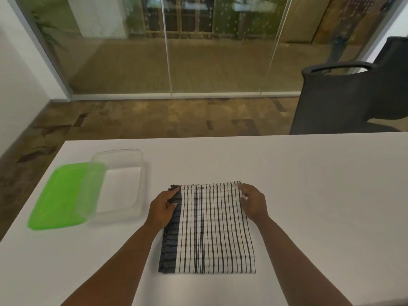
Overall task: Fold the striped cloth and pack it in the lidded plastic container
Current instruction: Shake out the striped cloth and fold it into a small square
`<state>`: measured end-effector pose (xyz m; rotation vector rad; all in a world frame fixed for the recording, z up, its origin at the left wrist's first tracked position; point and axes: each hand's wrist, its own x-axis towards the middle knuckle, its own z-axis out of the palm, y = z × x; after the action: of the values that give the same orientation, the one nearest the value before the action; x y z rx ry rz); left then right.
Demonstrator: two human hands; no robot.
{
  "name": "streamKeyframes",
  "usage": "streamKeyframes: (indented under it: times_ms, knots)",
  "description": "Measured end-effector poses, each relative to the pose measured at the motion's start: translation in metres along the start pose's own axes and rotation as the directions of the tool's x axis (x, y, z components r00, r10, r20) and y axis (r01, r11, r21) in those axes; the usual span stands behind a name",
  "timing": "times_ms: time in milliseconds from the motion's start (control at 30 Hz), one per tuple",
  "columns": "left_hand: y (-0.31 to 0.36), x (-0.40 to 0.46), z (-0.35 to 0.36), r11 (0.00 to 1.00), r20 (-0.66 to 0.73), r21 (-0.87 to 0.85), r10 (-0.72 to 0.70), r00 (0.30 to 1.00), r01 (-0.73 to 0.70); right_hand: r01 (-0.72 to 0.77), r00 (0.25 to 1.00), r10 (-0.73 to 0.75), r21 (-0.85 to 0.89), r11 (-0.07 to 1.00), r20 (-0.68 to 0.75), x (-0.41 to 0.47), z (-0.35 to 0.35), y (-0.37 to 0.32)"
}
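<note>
A: Left of the cloth we have the flat bright-green plastic lid [57,198], with the clear rectangular plastic container [123,184] propped over its near edge, so the tub sits open, empty and tilted.

B: Next comes our left hand [162,208], fingers curled on the far-left corner of the black-and-white striped woven cloth [209,228], over its dark border.

A: The cloth lies flat on the white table [320,195], just right of the container, already doubled into a squarish stack; layered edges show along the dark side.

B: Our right hand [254,203] rests at the cloth's far-right corner, fingertips bent onto the edge. Whether either hand truly pinches the layers, we cannot tell.

A: We judge both hold the far corners so another fold stays square; the stack looks too wide for the tub.

B: Beyond the cloth's right, a dark chair [353,96].
</note>
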<state>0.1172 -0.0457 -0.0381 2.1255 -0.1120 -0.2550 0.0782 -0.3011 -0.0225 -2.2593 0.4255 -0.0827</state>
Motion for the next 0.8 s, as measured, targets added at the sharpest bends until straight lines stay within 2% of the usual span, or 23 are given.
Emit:
streamKeyframes:
  times_ms: [100, 233, 367, 433, 533, 633, 700, 733, 800]
  knots:
    - [-0.005, 0.003, 0.003, 0.997, 0.079, 0.075, 0.02, 0.997, -0.026, 0.028, 0.99, -0.019, -0.06, 0.998, 0.14, 0.002, 0.004, 0.006]
    - [-0.01, 0.004, 0.009, 0.973, 0.181, 0.23, -0.035, 0.983, -0.008, 0.014, 0.946, 0.055, -0.211, 0.977, 0.32, 0.007, 0.011, 0.017]
    - [-0.012, 0.002, 0.013, 0.98, 0.088, 0.19, -0.085, 0.993, 0.067, -0.027, 0.967, 0.062, -0.144, 0.989, 0.246, -0.004, 0.014, 0.023]
    - [-0.014, -0.002, 0.013, 0.98, 0.027, 0.17, -0.114, 0.993, 0.107, -0.007, 0.979, 0.046, -0.193, 0.981, 0.2, -0.018, 0.017, 0.027]
    - [-0.016, -0.016, 0.017, 0.951, 0.049, 0.278, -0.156, 0.987, 0.136, 0.111, 0.985, -0.039, -0.454, 0.884, 0.166, -0.05, 0.031, 0.031]
    - [-0.017, -0.028, 0.02, 0.914, 0.113, 0.372, -0.217, 0.97, 0.161, 0.334, 0.926, -0.197, -0.456, 0.825, 0.322, -0.087, 0.051, 0.025]
    - [-0.016, -0.033, 0.017, 0.893, 0.161, 0.429, -0.222, 0.962, 0.134, 0.48, 0.865, -0.269, -0.543, 0.689, 0.424, -0.106, 0.057, 0.021]
    - [-0.017, -0.035, 0.015, 0.872, 0.196, 0.479, -0.214, 0.957, 0.097, 0.493, 0.858, -0.252, -0.58, 0.648, 0.447, -0.113, 0.057, 0.021]
    - [-0.022, -0.044, 0.012, 0.809, 0.261, 0.588, -0.182, 0.948, -0.007, 0.456, 0.871, -0.176, -0.619, 0.64, 0.459, -0.123, 0.054, 0.021]
